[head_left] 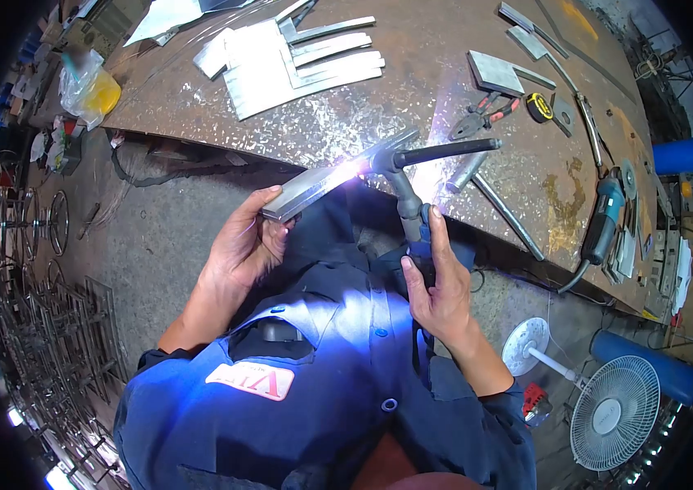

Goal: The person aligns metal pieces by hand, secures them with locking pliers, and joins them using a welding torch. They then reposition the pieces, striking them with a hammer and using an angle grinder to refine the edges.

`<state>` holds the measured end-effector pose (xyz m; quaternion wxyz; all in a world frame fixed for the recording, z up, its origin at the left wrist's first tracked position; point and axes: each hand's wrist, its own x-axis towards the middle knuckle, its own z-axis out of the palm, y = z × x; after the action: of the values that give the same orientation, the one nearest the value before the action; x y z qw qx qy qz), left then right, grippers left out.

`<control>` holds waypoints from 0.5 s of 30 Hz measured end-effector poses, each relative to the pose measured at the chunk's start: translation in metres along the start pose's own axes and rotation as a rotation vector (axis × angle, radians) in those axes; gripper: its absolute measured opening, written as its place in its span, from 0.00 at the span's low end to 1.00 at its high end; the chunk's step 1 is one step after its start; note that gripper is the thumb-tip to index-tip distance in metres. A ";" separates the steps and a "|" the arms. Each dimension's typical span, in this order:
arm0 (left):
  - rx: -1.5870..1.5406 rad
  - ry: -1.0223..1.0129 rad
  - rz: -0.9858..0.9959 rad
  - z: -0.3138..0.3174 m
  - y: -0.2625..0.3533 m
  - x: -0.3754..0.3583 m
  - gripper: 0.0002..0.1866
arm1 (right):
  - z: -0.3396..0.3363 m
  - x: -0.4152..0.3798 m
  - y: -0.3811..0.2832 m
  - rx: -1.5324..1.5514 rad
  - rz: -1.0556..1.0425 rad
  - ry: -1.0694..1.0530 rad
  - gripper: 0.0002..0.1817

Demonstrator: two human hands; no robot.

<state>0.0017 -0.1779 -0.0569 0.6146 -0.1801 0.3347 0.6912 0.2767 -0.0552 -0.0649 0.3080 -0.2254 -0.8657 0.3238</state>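
Observation:
My left hand [247, 241] grips the near end of a flat metal bar [307, 191], thumb on top. The bar slants up and to the right, its far end over the edge of the steel table [412, 90]. My right hand [442, 282] is wrapped round the handle of a welding torch [406, 200], thumb and forefinger along it. The torch's head, with its long black back cap [453, 152], sits at the bar's far part. A bright arc glares between them and hides the torch tip and the joint there.
Cut metal plates [261, 69] and strips lie at the table's back left. Pliers [474, 122], a tape measure [539, 107], a hammer [494, 204] and an angle grinder [605, 216] lie at right. Below stand a fan [608, 415] and blue cylinders [649, 367].

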 end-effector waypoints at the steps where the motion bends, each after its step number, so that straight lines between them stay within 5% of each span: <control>1: 0.009 0.007 -0.002 -0.001 0.000 0.000 0.07 | 0.000 0.000 0.000 -0.005 0.009 -0.002 0.43; 10: 0.007 0.035 -0.048 0.000 0.007 0.002 0.10 | -0.007 -0.007 0.008 0.139 0.254 0.122 0.43; 15: -0.008 -0.078 -0.051 -0.006 0.009 0.006 0.12 | -0.026 -0.001 0.021 0.082 0.208 0.295 0.44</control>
<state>-0.0096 -0.1775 -0.0630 0.6439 -0.1640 0.3029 0.6832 0.2986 -0.0302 -0.0646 0.4051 -0.3460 -0.7694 0.3524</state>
